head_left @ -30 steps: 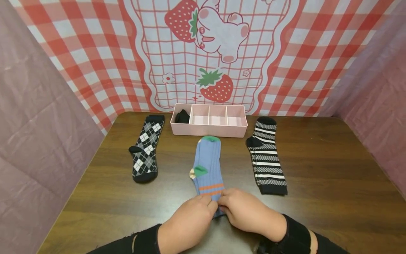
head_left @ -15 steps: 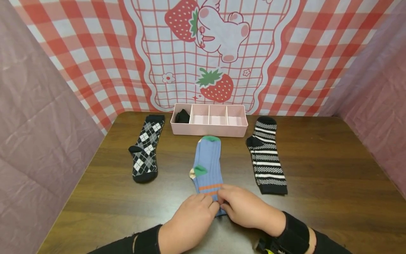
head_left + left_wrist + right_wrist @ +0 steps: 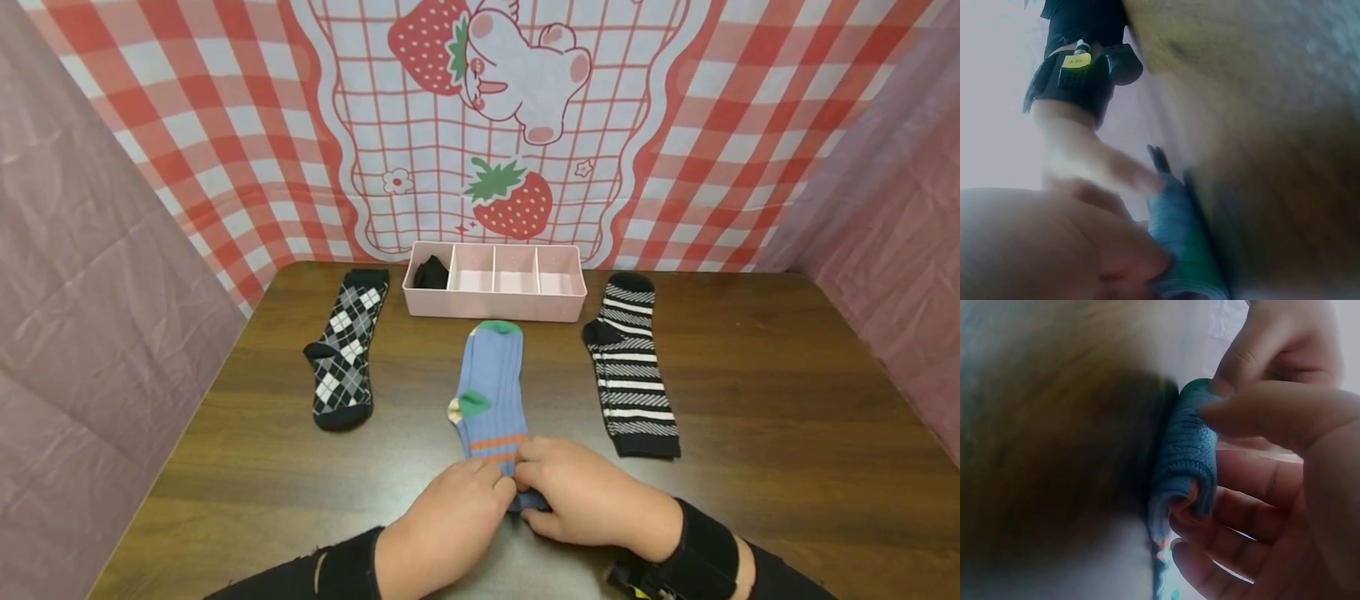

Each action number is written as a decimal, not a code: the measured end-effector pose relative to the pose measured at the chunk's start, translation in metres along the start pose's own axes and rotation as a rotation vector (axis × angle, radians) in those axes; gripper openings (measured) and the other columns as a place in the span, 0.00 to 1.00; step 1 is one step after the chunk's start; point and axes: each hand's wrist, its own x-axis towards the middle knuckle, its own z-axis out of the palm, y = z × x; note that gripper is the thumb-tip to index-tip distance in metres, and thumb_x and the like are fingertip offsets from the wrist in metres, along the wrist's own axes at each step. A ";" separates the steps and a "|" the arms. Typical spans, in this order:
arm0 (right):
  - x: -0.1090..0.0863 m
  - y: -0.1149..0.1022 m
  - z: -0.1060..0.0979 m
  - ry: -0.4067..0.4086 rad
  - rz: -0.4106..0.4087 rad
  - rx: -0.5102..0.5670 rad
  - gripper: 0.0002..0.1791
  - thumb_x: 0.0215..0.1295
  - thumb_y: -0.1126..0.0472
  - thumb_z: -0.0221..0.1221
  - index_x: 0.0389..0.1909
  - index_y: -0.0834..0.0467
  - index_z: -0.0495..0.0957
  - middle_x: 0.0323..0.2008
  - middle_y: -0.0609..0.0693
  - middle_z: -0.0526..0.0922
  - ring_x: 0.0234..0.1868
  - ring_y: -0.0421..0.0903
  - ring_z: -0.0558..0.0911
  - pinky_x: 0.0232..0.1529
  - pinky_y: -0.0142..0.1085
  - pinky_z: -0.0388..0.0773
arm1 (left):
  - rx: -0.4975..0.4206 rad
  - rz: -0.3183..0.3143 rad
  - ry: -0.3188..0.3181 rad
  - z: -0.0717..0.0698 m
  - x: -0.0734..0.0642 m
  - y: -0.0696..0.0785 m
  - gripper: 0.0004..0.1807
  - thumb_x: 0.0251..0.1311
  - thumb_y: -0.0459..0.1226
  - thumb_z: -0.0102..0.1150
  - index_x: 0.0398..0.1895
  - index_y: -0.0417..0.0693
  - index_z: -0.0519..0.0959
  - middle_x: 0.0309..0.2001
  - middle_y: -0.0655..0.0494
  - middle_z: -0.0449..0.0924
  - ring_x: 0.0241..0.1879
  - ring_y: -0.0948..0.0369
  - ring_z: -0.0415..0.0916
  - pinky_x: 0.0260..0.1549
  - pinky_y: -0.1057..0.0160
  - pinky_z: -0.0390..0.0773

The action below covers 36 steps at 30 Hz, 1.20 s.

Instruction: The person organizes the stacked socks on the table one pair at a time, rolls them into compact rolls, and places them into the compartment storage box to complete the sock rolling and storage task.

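Note:
A pair of blue ribbed socks with green heels and toes and orange stripes lies in the table's middle, toes pointing away from me. Its near, cuff end is rolled over on itself; the right wrist view shows the roll end-on, with orange inside. My left hand holds the left part of the roll, its fingertips mostly hidden in the head view. My right hand holds the right part, thumb on the near side and fingers over the top. Both hands sit side by side, fingertips nearly meeting.
Behind the socks stands a pink divided box with a black bundle in its leftmost compartment. An argyle sock lies to the left, black-and-white striped socks to the right. A checked cloth hangs behind the table.
My right thumb has moved away from the fingers, toward me and slightly right, showing more of the rolled cuff. My left hand stays nearly in place. The other socks and the box have not moved.

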 end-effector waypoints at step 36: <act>0.001 0.001 0.003 0.037 0.193 0.202 0.11 0.70 0.64 0.64 0.31 0.46 0.75 0.30 0.34 0.73 0.32 0.33 0.73 0.36 0.35 0.75 | 0.053 -0.060 0.005 0.001 0.003 -0.004 0.07 0.60 0.35 0.68 0.39 0.53 0.81 0.35 0.62 0.80 0.36 0.63 0.76 0.29 0.66 0.62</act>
